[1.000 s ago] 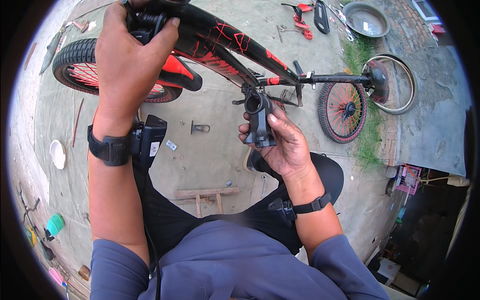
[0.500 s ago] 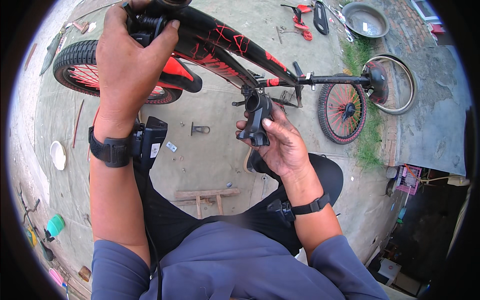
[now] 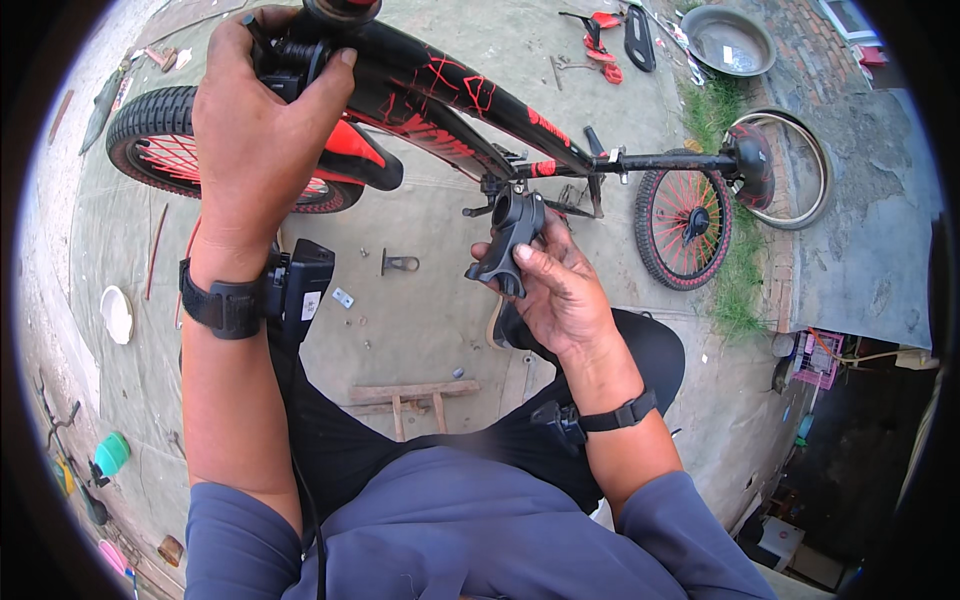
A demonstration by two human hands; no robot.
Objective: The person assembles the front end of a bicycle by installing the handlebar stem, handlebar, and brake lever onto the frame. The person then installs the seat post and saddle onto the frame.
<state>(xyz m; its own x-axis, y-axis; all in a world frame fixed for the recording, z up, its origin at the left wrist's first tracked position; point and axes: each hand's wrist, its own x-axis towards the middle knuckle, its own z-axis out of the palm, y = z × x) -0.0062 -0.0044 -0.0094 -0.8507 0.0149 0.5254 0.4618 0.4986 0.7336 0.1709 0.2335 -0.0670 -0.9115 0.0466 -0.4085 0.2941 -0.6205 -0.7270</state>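
From the head camera, your left hand (image 3: 255, 130) is wrapped over the front end of the black and red bicycle frame (image 3: 440, 100) at the far left, its grip pressed shut around the black part at the head of the frame, thumb on the right side and fingers curled over the top. A black wrist strap (image 3: 215, 305) sits on that wrist, with a small black device (image 3: 300, 285) clipped just beside it.

Your right hand (image 3: 560, 295) is nearer the middle of the scene, its grip pinching a black handlebar stem (image 3: 510, 235). The thumb lies across the near side of the stem and the fingers back it from behind. The stem is held up in the air, just below the frame's top tube and apart from it, its clamp end pointing far and up.

The front wheel (image 3: 190, 150) with red spokes lies to the far left under your left hand, and the rear wheel (image 3: 690, 215) stands to the right beside a strip of grass (image 3: 735, 290). On the concrete floor (image 3: 420, 320) lie a small metal bracket (image 3: 398, 263), a wooden stool (image 3: 410, 395) near your knees, a metal basin (image 3: 730, 40) far right, and a white dish (image 3: 117, 312) at the left.
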